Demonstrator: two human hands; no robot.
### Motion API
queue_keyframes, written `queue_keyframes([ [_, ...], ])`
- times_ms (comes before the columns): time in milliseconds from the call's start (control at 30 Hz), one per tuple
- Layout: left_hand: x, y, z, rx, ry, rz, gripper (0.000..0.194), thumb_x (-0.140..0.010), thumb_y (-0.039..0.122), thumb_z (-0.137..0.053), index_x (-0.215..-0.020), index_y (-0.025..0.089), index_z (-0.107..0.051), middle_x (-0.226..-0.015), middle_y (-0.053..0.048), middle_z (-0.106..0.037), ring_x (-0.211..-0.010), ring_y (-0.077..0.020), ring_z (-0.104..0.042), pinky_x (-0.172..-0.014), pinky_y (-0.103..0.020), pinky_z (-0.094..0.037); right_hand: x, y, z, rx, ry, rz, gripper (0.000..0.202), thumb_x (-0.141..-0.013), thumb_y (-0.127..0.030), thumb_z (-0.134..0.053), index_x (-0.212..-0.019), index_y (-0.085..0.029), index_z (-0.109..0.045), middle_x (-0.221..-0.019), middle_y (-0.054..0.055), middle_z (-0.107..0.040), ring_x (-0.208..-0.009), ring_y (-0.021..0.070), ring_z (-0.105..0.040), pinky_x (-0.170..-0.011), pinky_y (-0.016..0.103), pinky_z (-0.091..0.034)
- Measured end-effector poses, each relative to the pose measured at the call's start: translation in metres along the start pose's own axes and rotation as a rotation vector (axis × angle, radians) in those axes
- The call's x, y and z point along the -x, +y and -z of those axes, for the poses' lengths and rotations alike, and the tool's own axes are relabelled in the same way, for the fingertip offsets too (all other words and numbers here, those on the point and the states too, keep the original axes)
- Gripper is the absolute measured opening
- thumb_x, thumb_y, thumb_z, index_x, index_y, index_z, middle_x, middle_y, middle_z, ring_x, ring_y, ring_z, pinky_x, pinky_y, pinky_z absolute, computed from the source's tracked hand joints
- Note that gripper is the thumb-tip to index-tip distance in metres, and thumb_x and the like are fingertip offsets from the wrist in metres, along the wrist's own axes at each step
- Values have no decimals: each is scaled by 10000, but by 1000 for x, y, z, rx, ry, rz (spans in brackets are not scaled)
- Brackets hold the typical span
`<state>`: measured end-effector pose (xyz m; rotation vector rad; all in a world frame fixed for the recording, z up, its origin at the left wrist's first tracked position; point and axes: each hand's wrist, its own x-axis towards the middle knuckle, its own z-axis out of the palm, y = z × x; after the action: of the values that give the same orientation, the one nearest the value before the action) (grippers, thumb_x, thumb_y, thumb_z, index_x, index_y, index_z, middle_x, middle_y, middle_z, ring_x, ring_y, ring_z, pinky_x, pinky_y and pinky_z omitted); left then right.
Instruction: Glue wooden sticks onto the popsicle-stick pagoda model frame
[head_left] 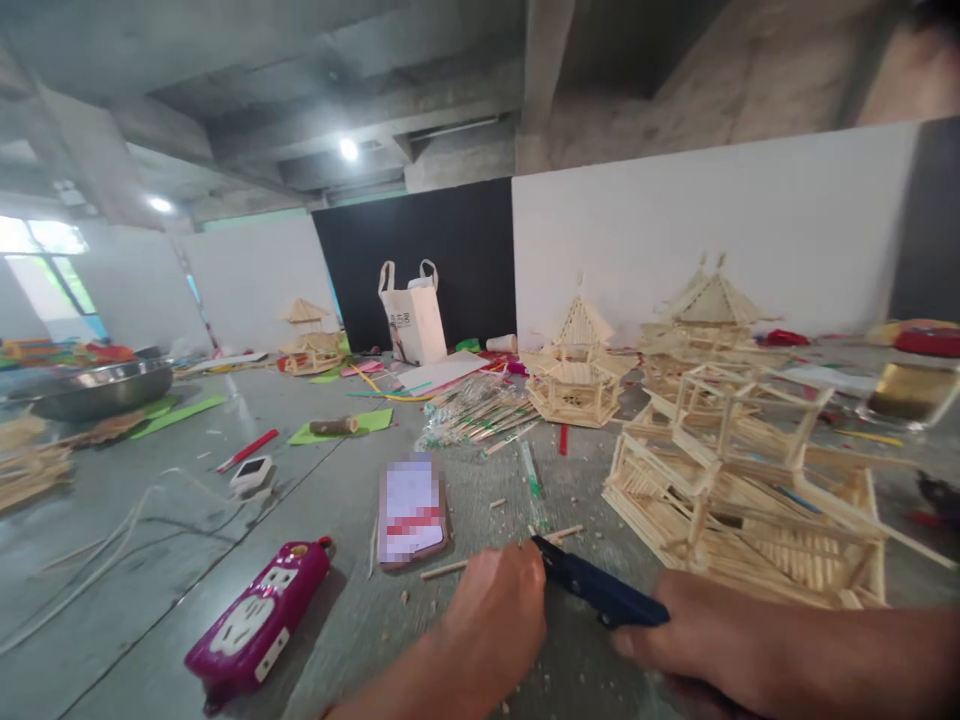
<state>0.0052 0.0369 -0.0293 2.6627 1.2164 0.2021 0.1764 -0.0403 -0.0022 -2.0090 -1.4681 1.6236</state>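
Near the bottom centre, my left hand (504, 608) is closed round a thin wooden stick (444, 571), whose end sticks out to the left. My right hand (694, 625) grips a dark blue cutting tool (600, 588); its tip touches or nearly touches the fingertips of my left hand. A short piece of stick (564, 533) shows just beyond those fingertips. To the right stands an open frame model (705, 480) built of wooden sticks. A phone (412, 510) with a blurred screen lies left of my left hand.
A purple power strip (259, 625) lies at lower left, with white cables beside it. Farther back are bagged sticks (480, 410), a small stick pavilion (576, 380), a white bag (416, 325) and a metal bowl (105, 388). A glass of brown liquid (911, 393) stands at right.
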Motion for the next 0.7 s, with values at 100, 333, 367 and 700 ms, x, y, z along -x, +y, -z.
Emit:
queue_keyframes([
  [100, -5, -1, 1, -117, -2, -56, 264, -762, 40, -356, -833, 160, -580, -766, -80, -632, -698, -207, -605, -583, -292, -398, -4, -2, -1, -62, -10, -40, 471, -868, -179, -341, -397, -180, -356, -287, -38, -318, -203, 90, -267, -194, 165, -275],
  [333, -2, 3, 2, -207, 25, -12, 308, -781, 15, -330, -864, 144, -597, -780, -105, -658, -725, -212, -641, -578, -268, -422, -9, -6, -7, 53, 120, -82, 529, -833, -184, -380, -309, -188, -311, -233, -23, -296, -163, 96, -270, -171, 169, -257],
  [367, -2, 4, 3, -194, 17, 1, 322, -780, 6, -320, -875, 137, -598, -790, -114, -660, -736, -213, -644, -582, -267, -423, -10, -6, -8, 67, 152, -77, 507, -825, -185, -394, -323, -194, -319, -228, -29, -294, -157, 98, -262, -163, 171, -249],
  [700, 2, 0, 11, -1, 57, 49, 293, -749, 27, -361, -860, 118, -617, -811, -140, -656, -759, -244, -618, -602, -293, -353, -9, -7, -11, -143, -32, -25, 444, -853, -168, -323, -418, -154, -414, -324, -23, -364, -225, 92, -334, -228, 173, -332],
])
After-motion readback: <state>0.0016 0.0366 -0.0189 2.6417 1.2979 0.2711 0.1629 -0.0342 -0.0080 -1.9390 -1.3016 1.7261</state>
